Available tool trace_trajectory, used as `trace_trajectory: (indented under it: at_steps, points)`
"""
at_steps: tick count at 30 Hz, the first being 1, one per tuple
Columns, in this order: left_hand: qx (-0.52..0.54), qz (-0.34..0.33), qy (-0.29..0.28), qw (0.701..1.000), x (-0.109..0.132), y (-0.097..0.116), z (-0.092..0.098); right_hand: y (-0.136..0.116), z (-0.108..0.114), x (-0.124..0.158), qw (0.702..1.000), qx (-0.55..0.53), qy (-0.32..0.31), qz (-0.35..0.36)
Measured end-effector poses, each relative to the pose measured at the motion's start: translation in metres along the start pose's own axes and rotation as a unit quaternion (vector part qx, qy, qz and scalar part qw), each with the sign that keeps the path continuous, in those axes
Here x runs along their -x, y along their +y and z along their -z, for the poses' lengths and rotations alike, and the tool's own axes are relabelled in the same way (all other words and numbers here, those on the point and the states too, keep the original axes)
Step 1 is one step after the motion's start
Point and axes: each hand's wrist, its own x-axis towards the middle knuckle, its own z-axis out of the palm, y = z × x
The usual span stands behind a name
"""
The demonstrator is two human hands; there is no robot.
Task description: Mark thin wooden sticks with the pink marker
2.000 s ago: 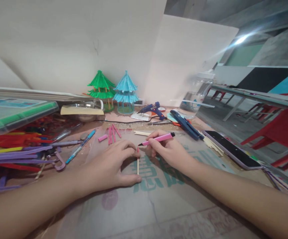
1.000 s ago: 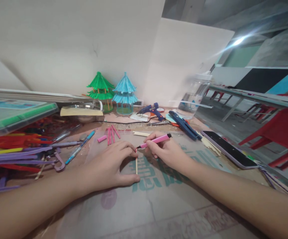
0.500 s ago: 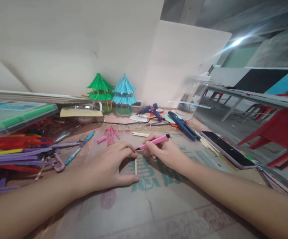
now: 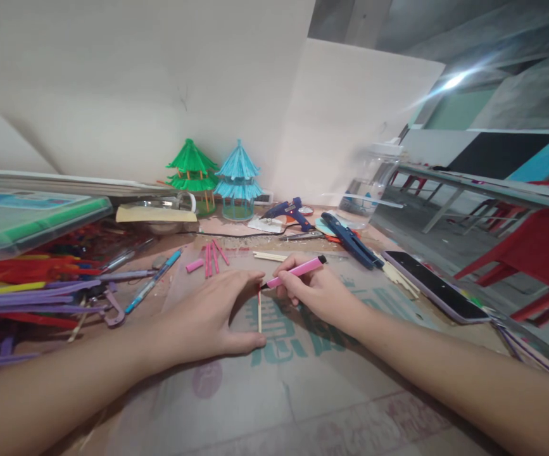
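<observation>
My left hand [image 4: 208, 313] rests on the cardboard sheet [image 4: 302, 380] and pins a thin wooden stick [image 4: 259, 313] between its thumb and fingertips. The stick's far end is coloured pink. My right hand [image 4: 315, 288] grips a pink marker pen [image 4: 296, 271] whose tip touches that far end. Several short pink sticks [image 4: 213, 256] and a pink pen cap [image 4: 194, 265] lie just beyond my left hand, with plain wooden sticks [image 4: 269, 256] beside them.
A green paper pagoda [image 4: 191, 172] and a blue one [image 4: 239, 178] stand at the back by the wall. A blue glue gun [image 4: 288, 211], blue pliers [image 4: 350, 239], a phone [image 4: 433, 285] and a clear jar [image 4: 373, 177] lie right. Coloured strips [image 4: 22, 288] and a pen [image 4: 153, 282] crowd the left.
My left fingers have straightened a little along the stick. The marker tip stays at the stick's far end, with only small shifts of my right hand.
</observation>
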Motion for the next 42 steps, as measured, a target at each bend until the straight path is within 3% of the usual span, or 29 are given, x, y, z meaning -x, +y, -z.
trace_trajectory:
  at_steps: [6, 14, 21, 28, 37, 42]
  points:
    - [0.004, 0.008, -0.011, 1.000, -0.0020, 0.0007, 0.0010, 0.0006, 0.0007, -0.0004, 1.000, 0.014, 0.008, 0.002]
    - [-0.035, 0.029, -0.021, 0.999, 0.0002, 0.0055, 0.0050, -0.0037, -0.0007, 0.0028, 0.998, -0.036, -0.026, -0.038]
    - [-0.005, 0.000, -0.006, 1.000, -0.0010, -0.0002, 0.0009, -0.0012, -0.0005, 0.0005, 1.000, -0.014, 0.001, 0.005]
    - [-0.013, 0.024, -0.022, 0.999, -0.0003, 0.0019, 0.0019, -0.0036, 0.0002, 0.0041, 0.997, -0.052, -0.036, -0.032]
    - [-0.030, 0.017, -0.026, 0.999, -0.0012, 0.0031, 0.0040, -0.0057, -0.0009, 0.0045, 0.998, -0.053, -0.027, -0.033]
    - [-0.026, 0.024, -0.020, 0.999, -0.0010, 0.0066, 0.0053, -0.0037, 0.0008, 0.0054, 0.996, -0.063, -0.060, -0.035]
